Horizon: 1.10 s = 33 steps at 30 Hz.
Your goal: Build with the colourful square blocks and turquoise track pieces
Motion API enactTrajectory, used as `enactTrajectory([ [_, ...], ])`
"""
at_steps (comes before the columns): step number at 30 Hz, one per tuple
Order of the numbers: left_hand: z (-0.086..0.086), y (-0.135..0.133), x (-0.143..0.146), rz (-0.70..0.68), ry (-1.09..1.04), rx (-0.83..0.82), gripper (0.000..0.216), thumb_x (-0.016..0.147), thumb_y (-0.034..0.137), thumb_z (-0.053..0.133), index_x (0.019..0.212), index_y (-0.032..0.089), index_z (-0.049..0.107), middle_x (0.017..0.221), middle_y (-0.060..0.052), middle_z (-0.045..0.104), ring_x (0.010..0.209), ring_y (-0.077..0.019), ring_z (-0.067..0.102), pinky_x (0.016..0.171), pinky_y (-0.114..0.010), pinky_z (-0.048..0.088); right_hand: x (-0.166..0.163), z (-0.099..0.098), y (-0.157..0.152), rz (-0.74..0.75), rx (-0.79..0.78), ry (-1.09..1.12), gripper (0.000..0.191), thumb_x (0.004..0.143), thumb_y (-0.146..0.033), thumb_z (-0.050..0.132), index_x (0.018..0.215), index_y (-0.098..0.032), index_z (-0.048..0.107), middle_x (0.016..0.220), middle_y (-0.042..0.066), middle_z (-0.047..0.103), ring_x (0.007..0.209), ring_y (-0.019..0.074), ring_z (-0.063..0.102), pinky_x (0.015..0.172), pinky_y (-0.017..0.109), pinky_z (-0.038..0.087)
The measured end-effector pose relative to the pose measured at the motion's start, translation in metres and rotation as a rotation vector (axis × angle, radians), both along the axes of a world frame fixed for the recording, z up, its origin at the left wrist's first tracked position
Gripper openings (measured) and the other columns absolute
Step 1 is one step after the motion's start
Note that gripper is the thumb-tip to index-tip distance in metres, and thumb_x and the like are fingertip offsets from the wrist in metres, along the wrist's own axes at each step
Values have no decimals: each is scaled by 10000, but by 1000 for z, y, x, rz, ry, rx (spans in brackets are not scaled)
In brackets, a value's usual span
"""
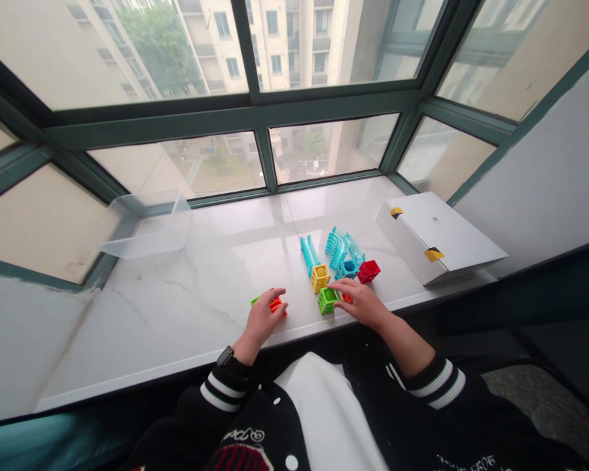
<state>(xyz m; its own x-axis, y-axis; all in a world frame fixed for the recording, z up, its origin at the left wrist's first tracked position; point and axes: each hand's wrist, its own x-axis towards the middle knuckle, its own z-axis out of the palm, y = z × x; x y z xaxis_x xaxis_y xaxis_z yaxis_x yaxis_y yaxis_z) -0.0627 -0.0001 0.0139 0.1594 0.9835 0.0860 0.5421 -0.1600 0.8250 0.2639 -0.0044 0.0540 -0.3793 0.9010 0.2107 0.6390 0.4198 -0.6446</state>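
Left hand (262,320) has fingers (277,297) curled closed over a green-and-orange plastic block (269,303) near the front edge of the marble window sill (201,288). Right hand (360,304) lies over a green cube (327,301) and orange piece (346,298), clamping unconfirmed. Light fingertip contact suits such small blocks.

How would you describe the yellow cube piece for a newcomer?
On the marble windowsill, left of the white box, lies a cluster of toy pieces. The yellow cube piece is the only yellow one, just above the green cube.
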Motion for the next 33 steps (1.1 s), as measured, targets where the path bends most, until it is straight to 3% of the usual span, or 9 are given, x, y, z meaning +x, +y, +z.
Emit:
enactTrajectory([
  [5,-5,-25,-44,156,4,1,310,940,430,646,1184,259,730,1262,-71,749,1200,-282,686,1064,-486,556,0,1,0,-3,-3,11,482,890,-171,745,1348,-312,705,1310,65,721,1179,270,720,1071,468,588],
  [10,-24,-43,-62,261,33,57,305,922,432,656,1165,258,721,1232,-77,730,1197,-292,668,1039,-493,557,1,-1,1,5,16,3,467,898,-190,742,1349,-305,704,1305,73,721,1178,265,717,1069,460,587],
  [15,-27,-41,-60,238,61,126,304,917,376,669,1197,261,696,1302,-93,664,1269,-297,625,1124,-522,510,3,-3,2,13,27,-4,461,902,-224,751,1355,-296,701,1314,76,719,1182,267,716,1076,456,584],
  [20,-33,-37,-56,201,107,71,517,839,339,775,1334,274,639,1513,-113,537,1441,-337,515,1225,-555,426,3,-2,2,5,30,-9,437,917,-239,738,1350,-284,702,1314,85,719,1188,270,713,1084,469,578],
  [26,-48,-40,-56,162,127,23,612,846,284,776,1421,269,568,1633,-135,443,1525,-349,433,1253,-572,388,2,-1,2,10,31,-19,437,919,-251,733,1353,-282,697,1318,86,715,1193,267,708,1092,469,572],
  [33,-51,-40,-59,164,141,6,624,842,279,789,1427,284,574,1653,-133,430,1534,-360,427,1239,-572,408,3,1,3,22,20,-39,439,922,-257,729,1359,-281,691,1322,89,713,1196,270,708,1088,472,575],
])
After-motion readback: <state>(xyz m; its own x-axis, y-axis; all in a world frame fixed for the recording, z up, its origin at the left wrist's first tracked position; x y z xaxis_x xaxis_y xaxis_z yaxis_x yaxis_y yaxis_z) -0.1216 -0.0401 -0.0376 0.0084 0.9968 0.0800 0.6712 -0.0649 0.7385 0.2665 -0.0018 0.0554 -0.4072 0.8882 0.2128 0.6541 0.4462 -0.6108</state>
